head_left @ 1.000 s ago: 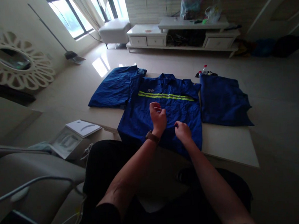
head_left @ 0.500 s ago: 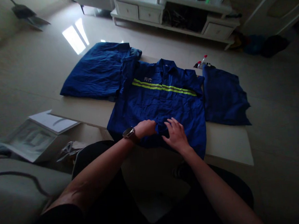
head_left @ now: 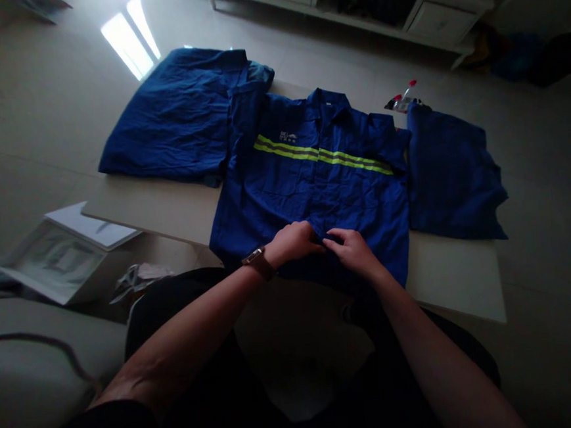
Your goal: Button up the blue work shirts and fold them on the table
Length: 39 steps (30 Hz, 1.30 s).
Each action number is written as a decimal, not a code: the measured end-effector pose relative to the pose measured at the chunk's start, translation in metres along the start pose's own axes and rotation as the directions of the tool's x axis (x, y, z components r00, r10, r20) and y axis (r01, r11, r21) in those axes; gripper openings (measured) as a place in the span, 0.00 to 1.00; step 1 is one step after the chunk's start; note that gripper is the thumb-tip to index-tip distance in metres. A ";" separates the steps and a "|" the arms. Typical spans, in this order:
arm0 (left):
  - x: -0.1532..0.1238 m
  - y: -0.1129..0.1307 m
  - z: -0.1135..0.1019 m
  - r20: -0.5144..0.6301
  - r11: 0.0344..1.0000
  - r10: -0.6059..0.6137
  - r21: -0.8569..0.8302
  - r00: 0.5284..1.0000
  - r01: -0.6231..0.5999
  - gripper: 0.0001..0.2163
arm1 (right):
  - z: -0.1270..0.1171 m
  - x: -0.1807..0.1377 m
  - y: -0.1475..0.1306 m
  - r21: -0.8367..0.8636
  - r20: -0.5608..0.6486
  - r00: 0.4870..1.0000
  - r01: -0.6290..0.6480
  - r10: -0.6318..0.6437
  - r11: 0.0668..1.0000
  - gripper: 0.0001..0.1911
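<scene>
- Left hand (head_left: pixel 292 242) and right hand (head_left: pixel 356 251) curl at the shirt (head_left: pixel 308 189); I can't tell if they pinch.
- If I tug hard, it could bunch up.

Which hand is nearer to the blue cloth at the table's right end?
Right. The right hand is at the lower front of the striped jacket, left of the blue cloth and apart from it; the left hand is there too, farther left.

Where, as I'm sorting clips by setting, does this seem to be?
Probably a home's living room: a white drawer cabinet, a sofa-like seat and a low table draped with blue garments.
</scene>
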<state>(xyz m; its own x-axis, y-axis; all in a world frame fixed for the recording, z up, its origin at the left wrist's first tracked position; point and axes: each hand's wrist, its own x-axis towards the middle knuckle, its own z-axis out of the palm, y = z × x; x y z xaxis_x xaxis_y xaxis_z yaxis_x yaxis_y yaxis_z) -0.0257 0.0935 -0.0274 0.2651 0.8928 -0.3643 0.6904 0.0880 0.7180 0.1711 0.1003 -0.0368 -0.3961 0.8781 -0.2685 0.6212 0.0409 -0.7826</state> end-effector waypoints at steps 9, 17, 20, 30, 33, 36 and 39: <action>0.009 0.001 -0.023 0.141 0.957 0.093 -0.286 0.986 -0.050 0.13 | -0.015 0.019 0.006 0.208 -0.029 0.999 -0.033 0.040 0.978 0.13; 0.017 0.005 -0.028 0.267 0.925 0.081 -0.378 0.960 0.027 0.13 | -0.020 0.015 0.002 0.133 -0.004 1.000 0.021 -0.021 0.991 0.11; 0.014 0.007 -0.028 0.294 0.937 0.097 -0.349 0.951 0.012 0.14 | -0.019 0.013 -0.002 0.073 -0.021 0.999 0.031 -0.030 0.997 0.10; 0.010 0.002 -0.028 0.312 0.961 0.217 -0.233 0.925 -0.147 0.11 | -0.016 0.007 -0.012 0.172 -0.007 0.998 0.063 -0.062 0.983 0.12; 0.009 0.003 -0.033 0.368 0.971 0.230 -0.147 0.901 -0.188 0.11 | -0.015 0.008 -0.013 0.077 -0.105 0.994 0.047 -0.039 0.996 0.10; 0.008 0.004 -0.036 0.495 0.990 0.133 -0.025 0.859 -0.139 0.11 | -0.019 0.009 -0.015 -0.058 -0.286 0.957 0.033 -0.048 0.998 0.06; 0.006 0.003 -0.036 0.571 0.991 -0.054 0.134 0.819 -0.028 0.10 | -0.028 0.011 -0.015 0.034 -0.372 0.926 0.073 -0.056 0.997 0.11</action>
<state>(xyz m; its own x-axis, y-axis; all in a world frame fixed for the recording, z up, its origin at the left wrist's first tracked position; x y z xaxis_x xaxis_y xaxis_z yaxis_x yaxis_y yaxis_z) -0.0464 0.1154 -0.0065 0.5641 0.4747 -0.6756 0.7666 0.0030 0.6421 0.1764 0.1231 -0.0123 -0.1498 0.9887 0.0040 0.5673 0.0893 -0.8187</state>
